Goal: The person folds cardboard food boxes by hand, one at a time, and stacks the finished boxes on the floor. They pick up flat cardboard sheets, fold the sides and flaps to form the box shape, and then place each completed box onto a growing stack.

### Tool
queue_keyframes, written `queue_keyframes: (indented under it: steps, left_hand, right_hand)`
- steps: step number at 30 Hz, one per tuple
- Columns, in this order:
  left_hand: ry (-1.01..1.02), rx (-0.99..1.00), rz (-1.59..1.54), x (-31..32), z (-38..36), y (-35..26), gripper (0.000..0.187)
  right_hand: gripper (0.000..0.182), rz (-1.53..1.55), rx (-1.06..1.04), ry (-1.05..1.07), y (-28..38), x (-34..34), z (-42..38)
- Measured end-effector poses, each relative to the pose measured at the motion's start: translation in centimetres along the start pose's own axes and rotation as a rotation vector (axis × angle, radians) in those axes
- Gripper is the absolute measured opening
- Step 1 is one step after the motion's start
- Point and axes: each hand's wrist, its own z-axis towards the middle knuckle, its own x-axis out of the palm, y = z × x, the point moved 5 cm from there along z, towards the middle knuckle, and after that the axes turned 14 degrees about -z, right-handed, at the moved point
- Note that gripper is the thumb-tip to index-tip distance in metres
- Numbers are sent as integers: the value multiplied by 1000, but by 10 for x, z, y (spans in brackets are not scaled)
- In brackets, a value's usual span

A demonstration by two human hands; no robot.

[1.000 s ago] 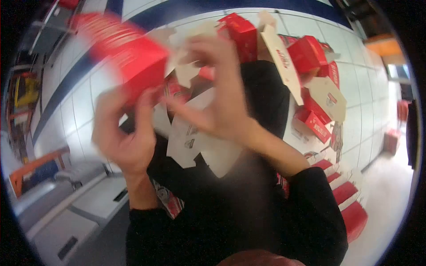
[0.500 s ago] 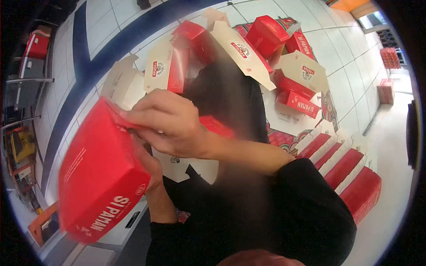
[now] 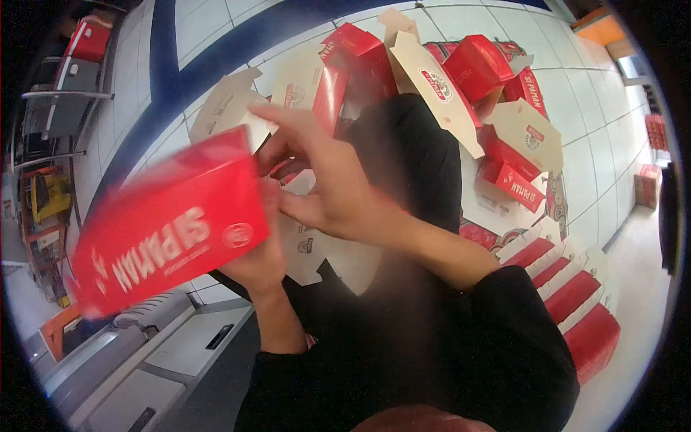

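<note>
A red box with white SI PAMAN lettering (image 3: pixel 176 223) is held up at the left, tilted and blurred by motion. My left hand (image 3: pixel 263 252) grips its right end from below, its fingers partly hidden behind the box. Just right of that end is my right hand (image 3: pixel 324 173), fingers spread and bent, with nothing seen in its grasp. Beneath my hands lies a flat cream carton piece with a dark logo (image 3: pixel 306 245). Beyond them stands a cream and red box with its flap up (image 3: pixel 299 90).
More red and cream boxes (image 3: pixel 479 68) lie on a patterned mat (image 3: pixel 558 201) ahead and to the right. A row of nested red cartons (image 3: pixel 590 338) stands at the lower right. Grey drawers (image 3: pixel 183 342) are at the lower left, shelving (image 3: pixel 47 194) at the far left.
The held box has turned so its lettered side faces me more, and its near end has swung upward. My right hand has come off the box edge, and its fingers have opened. The view has shifted.
</note>
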Motion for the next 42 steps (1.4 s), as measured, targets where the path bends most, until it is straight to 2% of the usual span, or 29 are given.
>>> queue_keyframes:
  steps: [2, 4, 5, 6, 7, 8, 9, 11, 12, 14, 15, 16, 18, 19, 20, 22, 23, 25, 26, 27, 28, 30, 31, 33, 34, 37, 38, 40, 42]
  left_hand:
    - [370, 66, -174, 2, 2, 2, 60]
    - [410, 173, -282, 2, 1, -5, 62]
    - [172, 8, -431, -4, -1, -2, 60]
    - [-72, -136, -575, -13, -1, 4, 57]
    - [-85, -107, -188, -21, 4, 6, 52]
    - [28, -121, 103, -41, -6, 42, 52]
    - [399, -112, 580, -42, 1, 45, 49]
    - [526, -3, 578, -29, 1, 68, 30]
    - [508, 4, 587, -29, 7, 68, 30]
    - [686, 138, 688, -17, 12, 60, 31]
    - [804, 71, 716, -18, 14, 68, 47]
    - [800, 70, 717, -19, 10, 65, 47]
    - [576, -131, -141, -18, 6, 48, 66]
    - [617, -105, -589, -8, 7, 37, 78]
    - [606, -107, -583, -9, 9, 29, 78]
    - [34, -622, -632, -33, 5, 44, 74]
    - [72, -289, -569, -34, 8, 31, 56]
    - [-34, -415, -486, -41, 10, 36, 51]
    - [-123, -537, -408, -44, 12, 39, 47]
    - [-252, -482, -535, -39, 10, 36, 33]
    - [-256, -484, -535, -38, 6, 41, 33]
    - [-115, -303, -260, -35, 5, 38, 32]
    - [-169, -345, -209, -37, 5, 42, 30]
    - [-184, -319, -257, -34, 11, 44, 32]
    - [-196, -293, -305, -33, 12, 45, 34]
    - [-117, -233, -159, -33, 4, 37, 36]
    - [-117, -233, -159, -34, 1, 35, 36]
    - [-147, -453, -284, -37, -7, 45, 37]
    - [-100, -438, -180, -45, 0, 52, 40]
  right_hand:
    - [64, 164, 124, 44, -8, 2, 3]
    - [78, 23, 3, 119, -16, 4, 2]
    - [78, 44, -12, 134, -15, -1, 3]
    - [79, -93, -24, 321, -16, 0, 4]
    - [79, -229, -50, 505, -17, 4, 6]
    - [79, -192, -88, 521, -12, 2, 10]
    - [83, -100, -38, 435, -6, -5, 12]
    - [87, 0, -3, 371, -1, -8, 12]
    - [83, -88, -87, 318, 1, -8, 10]
    - [78, -177, -168, 263, 5, -2, 0]
    - [74, -118, 5, 185, -3, 3, -5]
    - [70, -57, 179, 108, -13, 6, -9]
    - [63, -126, 67, 137, -17, 11, -9]
    - [62, -251, -43, 178, -15, 16, -12]
    - [60, -374, -155, 217, -11, 22, -15]
    - [58, -335, -73, 282, -11, 29, -21]
    - [55, -351, -147, 285, -12, 29, -21]
    - [52, -360, -220, 299, -11, 32, -26]
    - [45, -224, -77, 220, -16, 30, -26]
    - [39, -90, 68, 139, -23, 28, -27]
    - [28, 21, 153, 45, -29, 27, -29]
    - [25, 307, 567, -97, -29, 27, -33]
    - [25, 307, 565, -94, -34, 26, -34]
    - [26, -5, 210, -10, -30, 21, -31]
    - [26, -5, 210, -8, -32, 21, -31]
    - [37, -399, -127, -42, -13, 11, -22]
    - [37, -398, -127, -43, -12, 10, -19]
    - [41, -442, -208, -4, -7, 13, -16]
    - [42, -422, -198, 35, -13, 10, -13]
